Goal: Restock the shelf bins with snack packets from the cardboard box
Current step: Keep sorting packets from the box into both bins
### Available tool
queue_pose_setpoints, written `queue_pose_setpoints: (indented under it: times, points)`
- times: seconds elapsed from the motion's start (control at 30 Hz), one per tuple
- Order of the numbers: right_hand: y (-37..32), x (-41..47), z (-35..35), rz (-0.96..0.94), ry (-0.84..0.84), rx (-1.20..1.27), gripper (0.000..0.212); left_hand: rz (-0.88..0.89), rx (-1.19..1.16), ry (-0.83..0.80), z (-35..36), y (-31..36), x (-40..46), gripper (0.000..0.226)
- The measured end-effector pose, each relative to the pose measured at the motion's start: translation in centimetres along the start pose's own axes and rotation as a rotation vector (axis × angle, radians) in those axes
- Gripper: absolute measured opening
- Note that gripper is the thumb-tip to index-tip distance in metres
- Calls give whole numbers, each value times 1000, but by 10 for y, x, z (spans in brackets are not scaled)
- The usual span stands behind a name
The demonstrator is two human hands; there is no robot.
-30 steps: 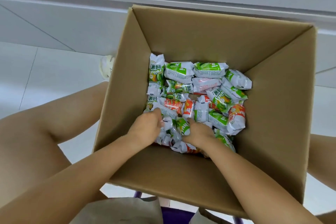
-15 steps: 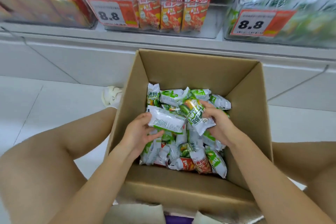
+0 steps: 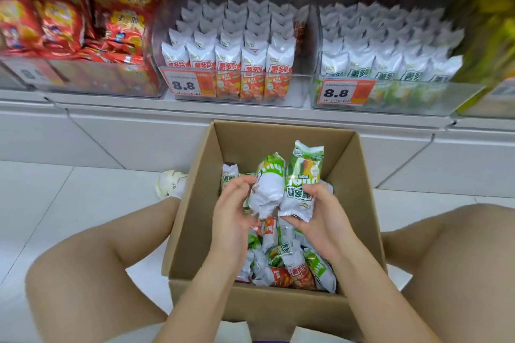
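floor [image 3: 69, 203]: cardboard box [image 3: 192, 231], white shoe [image 3: 170, 184] | shelf [image 3: 250, 110]: clear snack bins [image 3: 237, 92] side by side

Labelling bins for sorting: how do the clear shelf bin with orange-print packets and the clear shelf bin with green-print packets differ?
The clear bin with orange-print packets sits left of the clear bin with green-print packets. The orange bin shows five packets across its front row and an empty strip at its right side; the green bin's rows fill its width. The green-print packet in the left hand and the one in the right hand match the green bin. Both carry 8.8 price tags.
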State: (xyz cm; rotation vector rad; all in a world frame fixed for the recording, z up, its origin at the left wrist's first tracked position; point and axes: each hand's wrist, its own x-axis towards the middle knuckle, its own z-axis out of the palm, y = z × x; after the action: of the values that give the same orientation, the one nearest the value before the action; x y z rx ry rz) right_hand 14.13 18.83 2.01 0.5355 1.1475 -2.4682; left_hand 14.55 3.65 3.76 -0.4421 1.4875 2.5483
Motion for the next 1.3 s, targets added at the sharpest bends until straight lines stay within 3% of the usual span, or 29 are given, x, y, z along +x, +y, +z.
queue_pose_setpoints:
  times: [0.07, 0.1, 0.17, 0.3, 0.43, 0.57, 0.6, 0.77, 0.87, 0.93, 1.07, 1.17, 1.23, 1.3]
  points:
    - [1, -5, 5, -8, 0, -32, 36, -4, 73, 102, 2, 0, 2, 4]
    - [0, -8, 7, -12, -4, -47, 38, -38, 62, 88, 1, 2, 3, 15]
    - [-2, -11, 7, -23, -11, -70, 38, -179, -38, -30, -2, 9, 5, 40]
    - [-5, -12, 4, -21, -9, -166, 44, -396, -195, -188, -9, 21, 3, 30]
    - [-6, -12, 10, -6, 90, -322, 42, -350, -151, -206, -9, 20, 3, 33]
    - [-7, -14, 10, -13, 89, -498, 87, -224, 25, -226, -12, 20, 4, 52]
    - [-9, -16, 13, -22, 60, -541, 90, -194, 91, -226, -13, 20, 4, 53]
    - [-26, -22, 22, -135, 85, -664, 65, -134, 83, -196, -16, 21, 3, 51]
    - [-30, -24, 26, -290, 147, -749, 47, -122, 31, -120, -17, 24, 6, 67]
    - [-32, -26, 27, -385, 187, -818, 49, -59, 64, -75, -16, 26, 5, 74]
    - [-41, -25, 21, -439, 193, -970, 62, 150, 110, -14, -9, 42, 4, 36]
    - [-44, -24, 24, -440, 134, -911, 53, 88, 192, -130, -3, 48, 4, 33]
    - [-43, -21, 27, -452, 132, -752, 51, -3, 272, -206, 0, 43, 1, 47]
    - [-40, -18, 30, -430, 180, -577, 60, -73, 251, -182, 6, 35, -4, 75]
